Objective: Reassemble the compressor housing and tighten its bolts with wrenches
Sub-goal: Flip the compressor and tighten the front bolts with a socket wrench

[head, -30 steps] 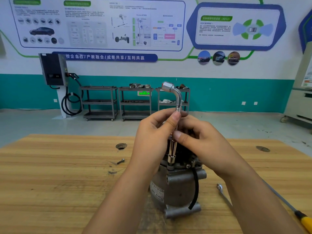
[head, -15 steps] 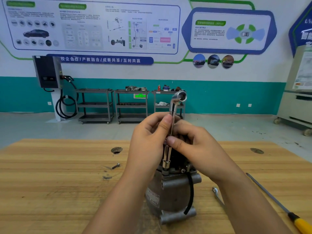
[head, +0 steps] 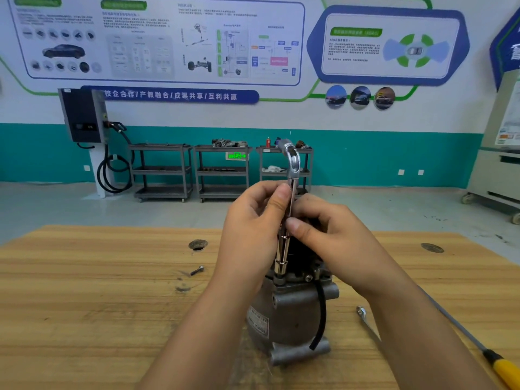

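The grey metal compressor housing (head: 289, 311) stands upright on the wooden table (head: 84, 305), with a black hose down its front. An L-shaped socket wrench (head: 292, 164) stands vertical, its lower socket seated on a bolt at the housing's top left. My left hand (head: 250, 235) pinches the wrench shaft from the left. My right hand (head: 329, 235) pinches it from the right, just below. The bent upper end of the wrench points away from me. A loose bolt (head: 197, 270) lies on the table to the left.
A combination wrench (head: 365, 322) lies on the table to the right of the housing. A long screwdriver with a yellow handle (head: 503, 370) lies at the right edge. Two round holes (head: 197, 244) mark the tabletop. Shelving carts stand by the far wall.
The wrench's bent top end has swung round from pointing left to pointing away from me, as my fingers twirl the shaft. The housing stays in place.
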